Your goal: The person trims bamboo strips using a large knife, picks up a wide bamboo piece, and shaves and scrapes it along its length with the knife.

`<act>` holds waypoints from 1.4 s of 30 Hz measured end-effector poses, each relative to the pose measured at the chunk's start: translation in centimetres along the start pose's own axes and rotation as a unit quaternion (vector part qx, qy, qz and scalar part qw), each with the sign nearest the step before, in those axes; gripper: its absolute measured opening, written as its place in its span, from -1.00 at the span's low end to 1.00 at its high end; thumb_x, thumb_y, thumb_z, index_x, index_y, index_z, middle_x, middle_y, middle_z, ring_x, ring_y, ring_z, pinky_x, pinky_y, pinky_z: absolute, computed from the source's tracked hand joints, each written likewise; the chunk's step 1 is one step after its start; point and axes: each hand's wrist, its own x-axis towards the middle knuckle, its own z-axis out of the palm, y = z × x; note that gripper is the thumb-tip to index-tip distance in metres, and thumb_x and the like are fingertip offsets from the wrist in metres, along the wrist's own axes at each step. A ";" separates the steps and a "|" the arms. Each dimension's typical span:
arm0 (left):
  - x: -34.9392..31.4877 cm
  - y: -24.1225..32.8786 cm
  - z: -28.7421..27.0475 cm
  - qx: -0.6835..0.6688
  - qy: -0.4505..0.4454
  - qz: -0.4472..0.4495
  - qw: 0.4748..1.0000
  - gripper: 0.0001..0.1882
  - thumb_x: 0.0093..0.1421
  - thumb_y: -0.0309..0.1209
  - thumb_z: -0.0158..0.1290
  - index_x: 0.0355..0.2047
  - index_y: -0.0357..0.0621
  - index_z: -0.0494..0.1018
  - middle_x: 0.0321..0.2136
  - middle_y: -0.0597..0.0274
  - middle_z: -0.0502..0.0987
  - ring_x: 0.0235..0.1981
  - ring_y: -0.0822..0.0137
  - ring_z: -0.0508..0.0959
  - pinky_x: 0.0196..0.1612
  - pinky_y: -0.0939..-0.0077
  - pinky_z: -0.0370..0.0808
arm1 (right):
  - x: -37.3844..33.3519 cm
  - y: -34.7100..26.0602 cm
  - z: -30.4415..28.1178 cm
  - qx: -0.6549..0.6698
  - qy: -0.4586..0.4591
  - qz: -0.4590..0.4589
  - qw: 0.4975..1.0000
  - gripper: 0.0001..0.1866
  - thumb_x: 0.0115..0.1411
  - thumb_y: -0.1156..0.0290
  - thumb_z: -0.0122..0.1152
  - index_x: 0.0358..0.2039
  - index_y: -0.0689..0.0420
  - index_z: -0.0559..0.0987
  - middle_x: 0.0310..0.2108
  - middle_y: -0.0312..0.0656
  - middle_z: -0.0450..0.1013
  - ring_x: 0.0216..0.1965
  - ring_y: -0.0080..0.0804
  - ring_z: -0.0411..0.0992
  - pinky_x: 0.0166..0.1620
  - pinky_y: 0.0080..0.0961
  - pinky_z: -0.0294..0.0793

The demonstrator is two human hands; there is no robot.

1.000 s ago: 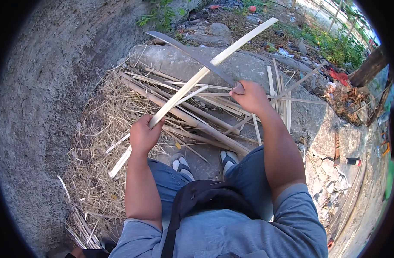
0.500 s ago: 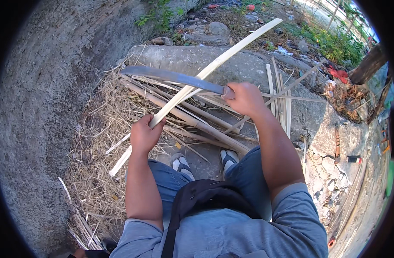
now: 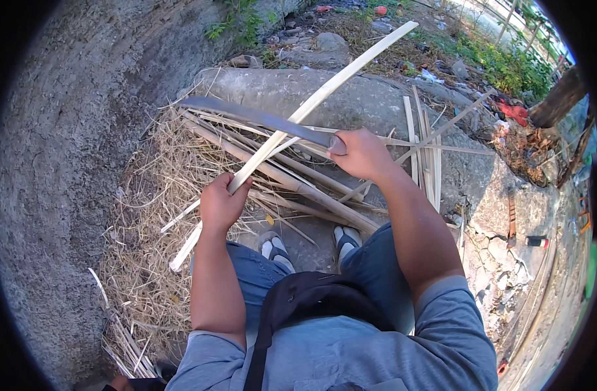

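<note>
A long pale bamboo strip (image 3: 341, 77) slants from lower left to upper right, with my left hand (image 3: 223, 203) closed round its lower part. My right hand (image 3: 361, 154) grips the short handle of a machete (image 3: 259, 118), whose long grey blade points left. The blade lies across the strip, and a thinner sliver (image 3: 282, 146) splits away from the strip just below the crossing. Beneath both hands lie several bamboo poles (image 3: 292, 182), partly hidden by the strip and my arms.
Dry shavings (image 3: 155, 221) are heaped at the left beside a rough concrete wall (image 3: 50, 195). Several cut strips (image 3: 429, 153) lean on a stone slab (image 3: 376, 104) at the right. A dark log (image 3: 559, 98) juts in at far right. My sandalled feet (image 3: 275, 249) are close below the poles.
The machete and my right hand have moved slightly left and down along the strip. The strip's upper end has shifted a little left; my left hand keeps its hold.
</note>
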 end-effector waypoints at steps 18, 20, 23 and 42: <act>0.1 -0.1 -0.4 -0.003 -0.007 -0.008 1.000 -0.60 0.17 -0.05 0.29 -0.35 -0.18 0.60 -0.59 0.04 0.58 -0.54 0.10 0.60 -0.40 0.26 0.49 | 0.4 1.0 0.0 0.044 0.035 0.065 0.996 -0.65 0.16 0.08 0.36 -0.28 0.14 0.64 -0.38 0.07 0.58 -0.25 0.13 0.56 -0.20 -0.08 0.50; 0.1 0.0 -0.5 -0.013 -0.011 -0.012 1.000 -0.61 0.17 -0.06 0.29 -0.35 -0.19 0.60 -0.59 0.04 0.58 -0.55 0.11 0.60 -0.41 0.27 0.49 | 0.2 0.0 0.4 0.032 0.019 0.012 0.999 -0.70 0.13 0.12 0.35 -0.29 0.09 0.65 -0.38 0.05 0.58 -0.27 0.12 0.56 -0.20 -0.05 0.52; 0.1 -0.3 -0.4 -0.018 -0.009 0.003 1.000 -0.61 0.16 -0.08 0.30 -0.36 -0.20 0.60 -0.59 0.04 0.58 -0.56 0.11 0.59 -0.42 0.28 0.48 | 0.4 0.1 1.3 -0.032 0.017 -0.052 0.998 -0.74 0.09 0.16 0.34 -0.28 0.05 0.66 -0.39 0.05 0.58 -0.28 0.12 0.56 -0.21 -0.02 0.52; 0.1 0.2 -0.3 0.032 -0.011 -0.012 0.999 -0.59 0.16 -0.04 0.28 -0.35 -0.18 0.58 -0.55 0.01 0.60 -0.50 0.03 0.62 -0.37 0.21 0.51 | 0.7 1.6 0.0 0.082 -0.009 0.066 0.994 -0.64 0.13 0.11 0.39 -0.32 0.18 0.62 -0.40 0.05 0.58 -0.31 0.09 0.56 -0.23 -0.13 0.48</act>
